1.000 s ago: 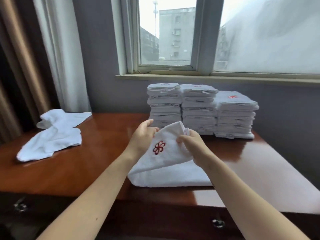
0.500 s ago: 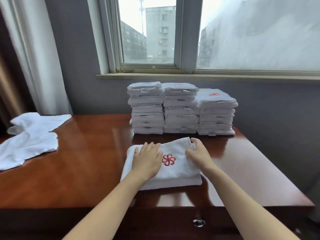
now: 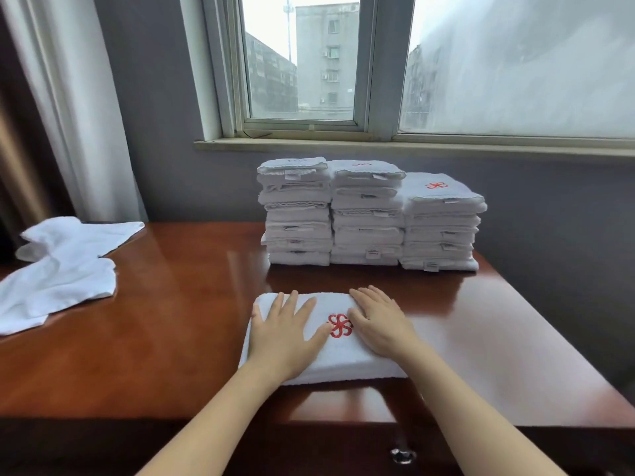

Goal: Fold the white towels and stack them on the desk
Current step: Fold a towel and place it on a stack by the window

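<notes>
left hand [image 3: 287,333]: we see it flat, fingers spread, pressing the folded towel [image 3: 340,360]
right hand [image 3: 381,326]: flat, fingers straight on same towel
folded towel: on desk [image 3: 178,304], near front, close before three stacks [image 3: 367,214]
loose towels [image 3: 58,269]: far left, maybe two

We see a folded white towel [image 3: 338,362], red flower emblem [image 3: 339,325] up, flat near the desk [image 3: 178,321] front; three stacks [image 3: 367,214] stand behind it, unfolded towels [image 3: 62,269] far left.

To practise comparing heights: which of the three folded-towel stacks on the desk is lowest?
The right-hand stack: its top, showing a clear red emblem, sits below the tops of the middle stack and the left stack.
</notes>
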A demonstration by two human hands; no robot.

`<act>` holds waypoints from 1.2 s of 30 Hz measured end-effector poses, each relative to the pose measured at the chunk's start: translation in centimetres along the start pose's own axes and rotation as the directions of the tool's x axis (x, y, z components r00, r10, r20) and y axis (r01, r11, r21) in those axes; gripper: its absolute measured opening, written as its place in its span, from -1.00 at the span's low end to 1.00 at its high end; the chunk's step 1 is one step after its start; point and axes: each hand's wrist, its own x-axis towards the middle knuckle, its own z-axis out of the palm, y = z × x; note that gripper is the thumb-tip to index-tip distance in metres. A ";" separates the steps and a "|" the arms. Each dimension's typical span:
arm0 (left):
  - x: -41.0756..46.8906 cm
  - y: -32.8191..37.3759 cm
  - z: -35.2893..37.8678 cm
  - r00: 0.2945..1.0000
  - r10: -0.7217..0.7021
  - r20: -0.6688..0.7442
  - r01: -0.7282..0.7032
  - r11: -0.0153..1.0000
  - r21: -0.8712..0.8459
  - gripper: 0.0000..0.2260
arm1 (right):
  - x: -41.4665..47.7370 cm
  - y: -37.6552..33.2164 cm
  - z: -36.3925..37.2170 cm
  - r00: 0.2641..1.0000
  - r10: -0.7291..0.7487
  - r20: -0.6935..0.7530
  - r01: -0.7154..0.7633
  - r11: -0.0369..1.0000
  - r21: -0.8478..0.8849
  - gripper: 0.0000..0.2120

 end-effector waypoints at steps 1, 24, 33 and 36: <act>-0.2 -0.3 0.0 1.000 -0.009 -0.007 0.008 1.000 -0.006 -0.36 | 0.1 0.1 0.0 1.000 -0.002 -0.007 0.002 1.000 -0.006 -0.48; -2.5 -4.2 -3.9 0.982 -0.175 -0.073 0.161 0.973 -0.164 -0.27 | -8.0 -2.1 -4.4 0.924 0.190 0.333 -0.262 0.947 0.185 -0.39; -5.3 -3.8 -5.7 0.931 -0.004 0.364 0.239 0.763 -0.601 -0.64 | -8.3 -2.3 -4.5 0.919 0.131 0.372 -0.312 0.817 0.484 -0.17; -6.0 -4.1 -7.0 0.882 0.080 0.465 0.261 0.738 -0.622 -0.57 | -8.2 -2.3 -4.9 0.909 0.083 0.407 -0.295 0.820 0.491 -0.20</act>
